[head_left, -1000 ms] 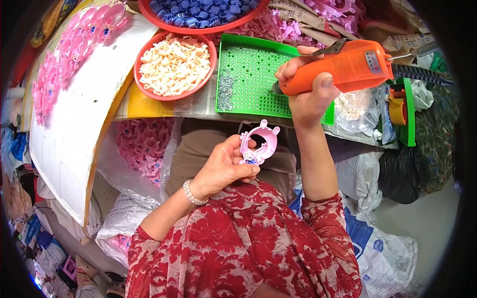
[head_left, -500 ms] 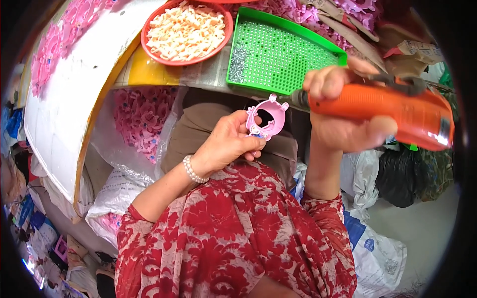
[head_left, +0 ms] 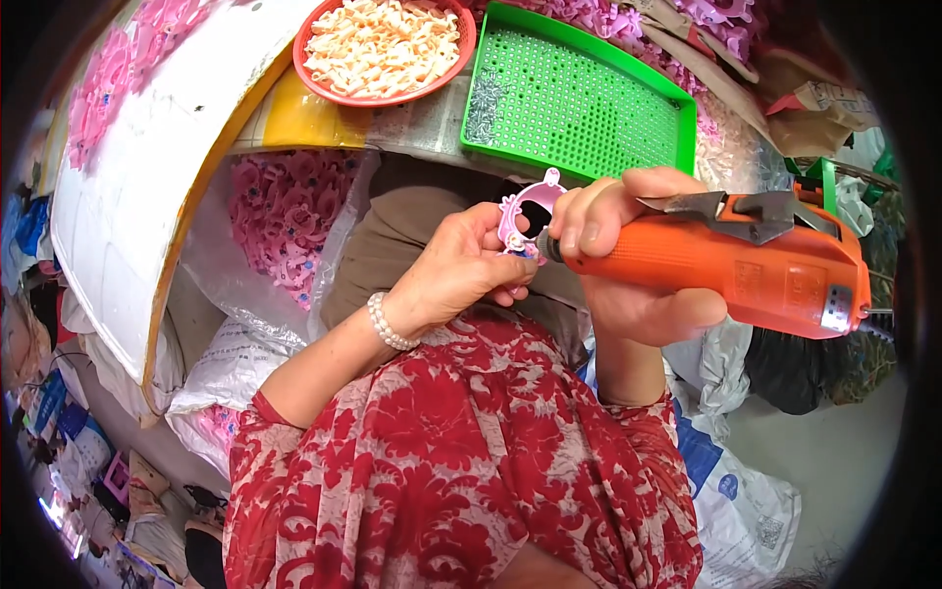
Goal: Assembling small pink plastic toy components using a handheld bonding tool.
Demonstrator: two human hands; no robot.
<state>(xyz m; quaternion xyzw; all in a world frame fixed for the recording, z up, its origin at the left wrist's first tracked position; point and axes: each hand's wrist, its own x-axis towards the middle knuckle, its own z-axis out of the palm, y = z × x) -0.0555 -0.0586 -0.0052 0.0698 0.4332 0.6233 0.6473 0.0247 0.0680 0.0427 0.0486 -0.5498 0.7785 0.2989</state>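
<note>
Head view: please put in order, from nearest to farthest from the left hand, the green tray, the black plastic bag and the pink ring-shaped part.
1. Pink ring-shaped part: held in the fingers of the left hand.
2. Green tray: ahead of the hand, toward the right.
3. Black plastic bag: far over on the right side.

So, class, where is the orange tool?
In the head view, the orange tool is right of centre, in the right hand, its tip near the pink ring.

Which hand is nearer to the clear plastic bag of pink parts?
The left hand: it is to the bag's right; the right hand, gripping the orange electric screwdriver, is farther right.
</note>
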